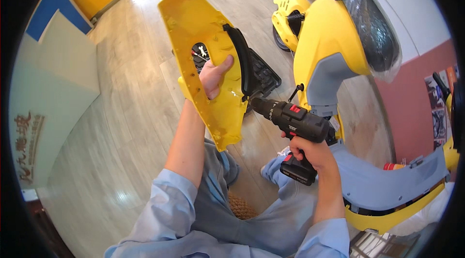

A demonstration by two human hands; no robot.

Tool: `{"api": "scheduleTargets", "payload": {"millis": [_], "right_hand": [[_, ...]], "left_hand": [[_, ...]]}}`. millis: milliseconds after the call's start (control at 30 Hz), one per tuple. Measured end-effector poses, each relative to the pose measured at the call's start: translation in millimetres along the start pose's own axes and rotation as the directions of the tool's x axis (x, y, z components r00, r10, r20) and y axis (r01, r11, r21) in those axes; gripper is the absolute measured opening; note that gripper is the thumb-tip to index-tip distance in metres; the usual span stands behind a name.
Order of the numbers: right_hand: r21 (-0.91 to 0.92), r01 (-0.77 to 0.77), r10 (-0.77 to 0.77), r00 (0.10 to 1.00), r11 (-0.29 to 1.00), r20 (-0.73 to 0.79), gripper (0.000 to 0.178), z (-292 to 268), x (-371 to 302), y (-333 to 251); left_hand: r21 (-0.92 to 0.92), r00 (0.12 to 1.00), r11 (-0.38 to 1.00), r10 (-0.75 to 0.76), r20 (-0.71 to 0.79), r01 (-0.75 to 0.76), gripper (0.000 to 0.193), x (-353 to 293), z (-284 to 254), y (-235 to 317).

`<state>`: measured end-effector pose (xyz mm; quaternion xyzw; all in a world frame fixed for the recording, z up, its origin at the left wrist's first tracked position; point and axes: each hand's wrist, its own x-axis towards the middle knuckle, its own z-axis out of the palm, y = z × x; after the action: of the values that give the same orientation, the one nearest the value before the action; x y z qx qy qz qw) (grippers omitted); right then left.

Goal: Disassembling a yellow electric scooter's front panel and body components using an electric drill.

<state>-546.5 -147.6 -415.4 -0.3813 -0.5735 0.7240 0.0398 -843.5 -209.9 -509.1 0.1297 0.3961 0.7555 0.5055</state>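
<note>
Through an opening in a yellow plastic panel [193,18], my left hand [213,75] grips its edge and holds it up, inner side facing me. A curved black strip [240,57] runs along the panel's right edge. My right hand [311,152] is wrapped round the handle of a black cordless drill [295,120] with red buttons. The drill's tip points left, at the lower end of the black strip; whether it touches a screw there is too small to tell.
A yellow and grey scooter [329,54] with a plastic-wrapped black seat [368,25] stands close on my right. Behind the panel, a black tool case [265,74] with wrenches lies on the wooden floor [121,127]. A pale counter [53,83] curves along the left.
</note>
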Motion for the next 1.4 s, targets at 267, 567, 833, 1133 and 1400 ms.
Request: {"api": "scheduleTargets", "payload": {"millis": [267,567,833,1133,1400], "right_hand": [[-0.047,-0.075,0.079,0.993,0.996,0.085,0.027,10,40,-9],[-0.025,-0.098,0.099,0.994,0.995,0.053,0.021,-1,41,-10],[0.04,-0.137,0.134,0.989,0.99,0.057,0.024,-9,38,-6],[-0.063,-0.068,0.072,0.995,0.996,0.067,0.021,-6,36,-2],[-0.087,-0.098,0.105,0.992,0.991,0.072,0.014,-7,38,0]], "left_hand": [[0.104,0.996,0.994,-0.014,-0.093,0.023,0.033,6,-38,6],[0.112,0.986,0.989,-0.079,-0.148,0.096,0.03,9,-22,3],[0.093,0.994,0.994,-0.054,-0.09,0.062,0.031,14,-20,-1],[0.127,0.984,0.982,-0.125,-0.13,0.142,0.033,10,-17,-1],[0.246,0.979,0.952,-0.155,-0.131,0.183,0.034,12,-20,-3]]}}
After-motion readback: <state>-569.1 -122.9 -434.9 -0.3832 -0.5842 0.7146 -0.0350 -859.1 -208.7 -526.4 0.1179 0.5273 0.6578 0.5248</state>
